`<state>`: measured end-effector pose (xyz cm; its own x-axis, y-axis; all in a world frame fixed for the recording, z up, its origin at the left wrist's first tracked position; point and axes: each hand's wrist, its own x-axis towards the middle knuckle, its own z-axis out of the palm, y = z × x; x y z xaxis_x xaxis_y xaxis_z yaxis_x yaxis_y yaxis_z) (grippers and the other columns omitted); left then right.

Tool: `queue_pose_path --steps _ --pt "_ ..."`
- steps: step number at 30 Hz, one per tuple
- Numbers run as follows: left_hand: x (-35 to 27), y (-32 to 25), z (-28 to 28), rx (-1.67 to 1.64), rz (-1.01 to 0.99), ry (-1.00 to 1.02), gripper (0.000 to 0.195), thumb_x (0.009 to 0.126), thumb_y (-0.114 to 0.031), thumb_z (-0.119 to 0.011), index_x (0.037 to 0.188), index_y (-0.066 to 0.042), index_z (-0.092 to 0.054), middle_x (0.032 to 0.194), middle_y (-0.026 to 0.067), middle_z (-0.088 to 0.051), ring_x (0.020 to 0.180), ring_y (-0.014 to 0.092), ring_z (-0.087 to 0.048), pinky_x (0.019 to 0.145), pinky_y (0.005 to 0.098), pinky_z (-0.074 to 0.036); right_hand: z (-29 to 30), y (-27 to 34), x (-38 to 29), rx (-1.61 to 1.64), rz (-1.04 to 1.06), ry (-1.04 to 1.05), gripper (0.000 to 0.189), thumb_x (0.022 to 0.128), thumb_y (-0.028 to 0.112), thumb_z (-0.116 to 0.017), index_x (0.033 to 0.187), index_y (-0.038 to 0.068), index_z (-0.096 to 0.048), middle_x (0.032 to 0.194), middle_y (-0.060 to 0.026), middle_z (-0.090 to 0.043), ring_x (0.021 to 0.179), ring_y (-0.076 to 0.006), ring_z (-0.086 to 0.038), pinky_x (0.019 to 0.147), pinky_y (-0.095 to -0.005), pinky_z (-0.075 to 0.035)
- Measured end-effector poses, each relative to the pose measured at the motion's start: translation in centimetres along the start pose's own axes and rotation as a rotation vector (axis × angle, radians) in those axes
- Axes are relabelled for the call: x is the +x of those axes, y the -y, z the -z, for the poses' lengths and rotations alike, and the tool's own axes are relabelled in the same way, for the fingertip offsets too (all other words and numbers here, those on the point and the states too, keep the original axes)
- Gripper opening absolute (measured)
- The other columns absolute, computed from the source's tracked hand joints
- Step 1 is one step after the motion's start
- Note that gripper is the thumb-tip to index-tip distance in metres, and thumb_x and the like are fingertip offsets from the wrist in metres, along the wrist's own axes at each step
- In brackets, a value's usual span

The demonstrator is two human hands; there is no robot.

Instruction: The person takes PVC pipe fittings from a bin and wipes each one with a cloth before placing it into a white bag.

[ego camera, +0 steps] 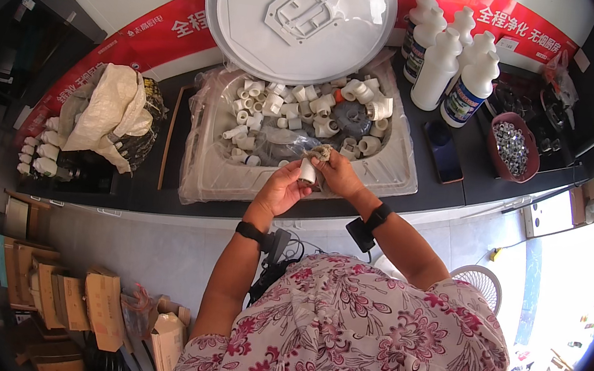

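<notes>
A white ribbed plastic pipe fitting (307,172) is gripped in the fingers of my left hand (278,187), over the front rim of a plastic-wrapped sink (387,175). Pinched in my right hand (340,173) is a crumpled greyish cloth (319,153), close against the top of that fitting. Many white plastic pipe fittings (290,108) fill the sink basin beyond both hands. Among them lie a dark grey round part (351,118) and a clear plastic bag (285,142). My right fingers partly cover the held fitting's right side.
A large round white panel (300,19) leans behind the sink. Several white bottles (436,69), a phone (444,153) and a red basket of small metal parts (514,147) stand to the right. A woven sack (108,112) lies left. Cardboard boxes (104,306) are on the floor.
</notes>
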<state>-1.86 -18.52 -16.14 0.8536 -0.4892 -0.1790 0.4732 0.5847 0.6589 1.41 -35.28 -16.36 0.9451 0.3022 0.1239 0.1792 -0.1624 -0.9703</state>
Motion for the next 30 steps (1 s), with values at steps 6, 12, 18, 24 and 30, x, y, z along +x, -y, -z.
queue_pose_path --steps 6,12,18,24,30 --pt "0.2 0.5 -0.6 -0.128 -0.094 -0.128 0.031 0.085 -0.02 -0.048 0.113 -0.007 -0.045 0.098 0.0043 -0.054 0.085 0.016 -0.054 0.072 0.0304 -0.045 -0.2 -0.3 -0.2 0.026 0.099 0.0 0.025 0.081 0.019 -0.055 0.1 0.004 -0.055 0.092 -0.0144 -0.057 0.085 -0.029 -0.055 0.075 -0.0325 -0.043" --pt "0.1 0.3 -0.2 -0.084 -0.033 -0.075 0.029 0.085 -0.022 -0.048 0.111 -0.009 -0.046 0.097 0.0034 -0.054 0.084 0.015 -0.053 0.074 0.0302 -0.044 -0.2 -0.1 -0.3 -0.071 0.309 0.012 0.029 0.079 0.017 -0.057 0.105 0.005 -0.053 0.099 -0.0145 -0.055 0.09 -0.0269 -0.053 0.08 -0.0318 -0.041" --pt "-0.1 0.2 0.0 0.012 -0.019 -0.04 0.029 0.084 -0.022 -0.05 0.11 -0.009 -0.046 0.095 0.0025 -0.054 0.081 0.014 -0.053 0.074 0.0309 -0.044 -0.1 0.6 -0.3 0.006 0.065 0.022 0.026 0.08 0.021 -0.057 0.098 0.003 -0.054 0.087 -0.0142 -0.058 0.079 -0.0256 -0.055 0.072 -0.032 -0.043" --pt "0.2 0.7 0.0 -0.083 -0.07 -0.083 0.027 0.084 -0.019 -0.048 0.109 -0.009 -0.047 0.097 0.0036 -0.055 0.085 0.015 -0.053 0.074 0.0317 -0.045 -0.4 -0.5 -0.1 0.008 0.026 -0.057 0.025 0.081 0.022 -0.056 0.096 0.002 -0.055 0.084 -0.0135 -0.059 0.077 -0.0257 -0.056 0.07 -0.0325 -0.044" --pt "0.8 1.0 0.8 -0.139 -0.161 -0.089 0.025 0.085 -0.019 -0.046 0.108 -0.009 -0.048 0.101 0.0038 -0.054 0.091 0.016 -0.052 0.078 0.0319 -0.044 -0.4 -0.5 -0.3 -0.068 0.381 0.01 0.03 0.081 0.019 -0.056 0.107 0.005 -0.053 0.107 -0.0148 -0.052 0.096 -0.0284 -0.052 0.079 -0.0323 -0.043"
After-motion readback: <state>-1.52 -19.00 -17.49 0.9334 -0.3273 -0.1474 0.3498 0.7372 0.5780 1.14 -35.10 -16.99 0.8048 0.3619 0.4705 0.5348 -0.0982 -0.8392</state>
